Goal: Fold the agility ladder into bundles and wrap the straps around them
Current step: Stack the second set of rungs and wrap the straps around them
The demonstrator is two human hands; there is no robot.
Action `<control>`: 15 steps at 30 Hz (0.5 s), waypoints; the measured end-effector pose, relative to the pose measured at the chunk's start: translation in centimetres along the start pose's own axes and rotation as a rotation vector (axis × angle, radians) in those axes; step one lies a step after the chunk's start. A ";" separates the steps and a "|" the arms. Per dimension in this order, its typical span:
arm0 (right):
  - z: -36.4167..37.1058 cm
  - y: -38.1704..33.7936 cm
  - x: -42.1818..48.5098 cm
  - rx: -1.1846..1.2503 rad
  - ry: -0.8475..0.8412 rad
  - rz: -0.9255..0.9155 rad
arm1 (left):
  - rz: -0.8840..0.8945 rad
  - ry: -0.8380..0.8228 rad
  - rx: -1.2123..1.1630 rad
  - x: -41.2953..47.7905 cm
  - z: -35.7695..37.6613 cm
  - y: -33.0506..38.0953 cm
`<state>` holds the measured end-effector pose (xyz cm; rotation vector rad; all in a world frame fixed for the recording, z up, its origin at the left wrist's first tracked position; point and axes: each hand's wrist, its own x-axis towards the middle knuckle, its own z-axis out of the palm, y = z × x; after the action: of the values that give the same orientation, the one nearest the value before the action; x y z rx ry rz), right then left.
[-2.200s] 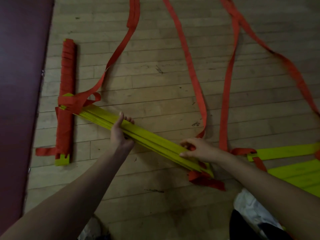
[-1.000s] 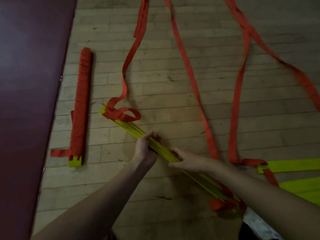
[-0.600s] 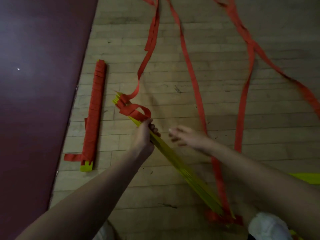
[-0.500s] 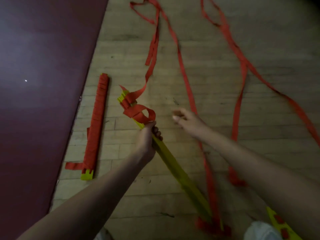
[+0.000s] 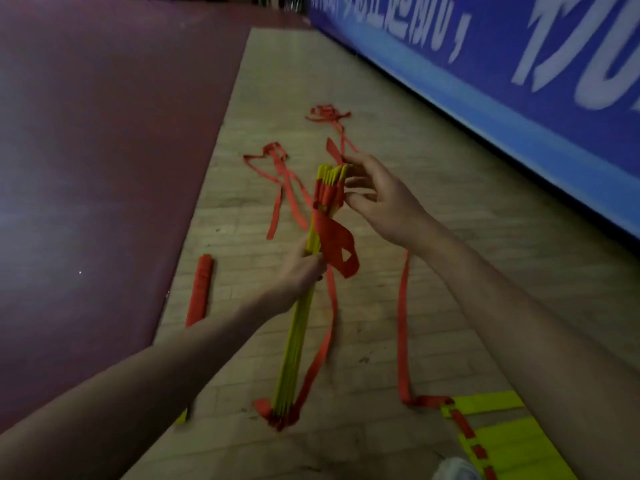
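Note:
A bundle of stacked yellow rungs (image 5: 294,344) stands nearly upright, its lower end on the wooden floor. My left hand (image 5: 299,271) grips it around the middle. My right hand (image 5: 374,195) is at the bundle's top end, fingers curled against the red strap (image 5: 334,244) looped there; a strap tail rises beside its fingertips. More red strap (image 5: 401,327) trails down to the floor. A finished bundle wrapped in red (image 5: 200,289) lies on the floor to the left, partly behind my left forearm.
Unfolded yellow rungs (image 5: 498,441) with red strap lie at the lower right. Loose red strap ends (image 5: 277,161) curl on the floor farther off. A dark red mat (image 5: 86,168) borders the left; a blue banner wall (image 5: 519,81) runs along the right.
My left hand has tilted the yellow bundle from lying slanted to nearly upright. My right hand left the middle of the bundle and moved up to its top end. The view swung upward.

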<state>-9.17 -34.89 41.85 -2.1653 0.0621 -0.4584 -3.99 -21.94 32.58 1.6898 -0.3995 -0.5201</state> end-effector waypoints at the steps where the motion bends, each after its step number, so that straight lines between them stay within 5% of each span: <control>1: -0.8 -0.9 -0.7 -0.004 0.023 -0.004 | 0.036 0.002 0.028 -0.7 0.0 1.1; 10: -5.1 -7.4 -9.7 0.388 0.117 -0.012 | 0.293 -0.088 0.371 -8.9 2.1 8.0; 15: -5.1 -6.9 -13.4 0.501 0.130 0.173 | 0.458 -0.027 0.676 -11.2 2.3 7.9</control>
<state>-24.23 -31.84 45.99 -1.6229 0.1856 -0.4581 -14.46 -19.27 41.41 2.1385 -1.0374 -0.0577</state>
